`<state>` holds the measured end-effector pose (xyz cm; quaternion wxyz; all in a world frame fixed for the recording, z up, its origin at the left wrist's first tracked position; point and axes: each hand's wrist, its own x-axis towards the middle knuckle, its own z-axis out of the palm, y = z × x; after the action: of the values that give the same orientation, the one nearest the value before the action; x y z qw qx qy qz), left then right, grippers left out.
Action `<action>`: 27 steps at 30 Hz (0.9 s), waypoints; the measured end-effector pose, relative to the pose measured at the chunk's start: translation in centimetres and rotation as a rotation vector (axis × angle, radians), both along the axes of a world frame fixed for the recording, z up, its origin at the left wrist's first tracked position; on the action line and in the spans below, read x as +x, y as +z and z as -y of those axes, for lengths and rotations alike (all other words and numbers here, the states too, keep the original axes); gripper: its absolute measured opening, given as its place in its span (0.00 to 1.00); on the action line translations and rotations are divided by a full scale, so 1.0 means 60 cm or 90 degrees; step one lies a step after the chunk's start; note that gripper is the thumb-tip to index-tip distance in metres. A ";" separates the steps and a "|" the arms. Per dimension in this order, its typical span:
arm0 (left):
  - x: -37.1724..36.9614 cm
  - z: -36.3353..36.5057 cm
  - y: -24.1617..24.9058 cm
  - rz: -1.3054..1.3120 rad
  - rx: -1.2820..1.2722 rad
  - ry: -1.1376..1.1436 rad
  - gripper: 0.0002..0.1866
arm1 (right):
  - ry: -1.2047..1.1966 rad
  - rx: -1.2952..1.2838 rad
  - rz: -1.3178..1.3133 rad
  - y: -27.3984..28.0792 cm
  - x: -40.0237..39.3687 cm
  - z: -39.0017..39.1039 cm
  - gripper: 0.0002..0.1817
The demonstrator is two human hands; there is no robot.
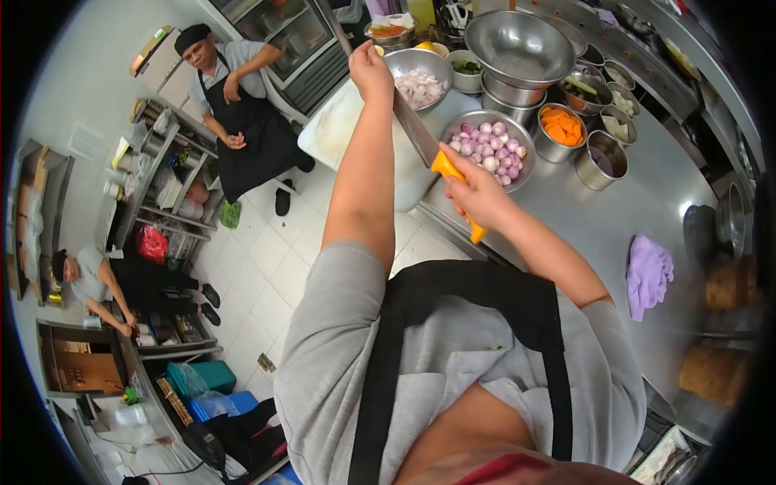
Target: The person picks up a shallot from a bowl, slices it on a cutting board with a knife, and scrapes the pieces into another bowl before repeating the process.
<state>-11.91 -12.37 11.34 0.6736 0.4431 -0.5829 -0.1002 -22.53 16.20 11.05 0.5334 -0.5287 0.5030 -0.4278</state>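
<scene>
My right hand (485, 192) is closed round the yellow handle of a kitchen knife (416, 133). Its broad blade slants up and to the left, the upper end passing close to my left hand (372, 74). My left hand is raised with its fingers curled; what they hold, if anything, is hidden. Below and beyond the knife lies a white cutting board (335, 129). Right of the blade is a metal bowl of peeled shallots (489, 149). Another metal bowl, of sliced shallots (420, 87), stands on the far side of my left wrist.
On the steel counter (582, 234) are a large bowl (521, 44), a pot of cut carrots (562, 125), a container of dark liquid (605, 158) and a purple cloth (649, 275). One person (234, 105) stands beyond the board; another (121, 283) works at the left shelves.
</scene>
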 end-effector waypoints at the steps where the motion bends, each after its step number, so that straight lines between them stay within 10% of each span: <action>1: -0.009 0.026 -0.009 -0.035 -0.006 0.016 0.08 | -0.022 -0.011 -0.001 0.001 -0.011 -0.007 0.31; 14: -0.042 0.072 0.009 -0.002 0.015 0.049 0.21 | -0.149 0.014 -0.034 0.022 -0.139 -0.127 0.31; 17: -0.023 0.065 -0.067 0.857 0.089 0.168 0.20 | -0.168 -0.024 -0.071 -0.002 -0.146 -0.150 0.31; 21: -0.040 0.110 -0.059 0.405 -0.082 -0.018 0.18 | -0.170 -0.059 -0.141 -0.007 -0.162 -0.163 0.31; 27: -0.081 -0.079 -0.012 0.554 0.105 -0.350 0.09 | -0.219 -0.007 -0.042 -0.002 -0.183 -0.190 0.30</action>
<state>-16.80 -7.64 10.60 0.2807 0.3263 -0.8939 -0.1256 -33.49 27.58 10.94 0.4325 -0.4519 0.6008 -0.4978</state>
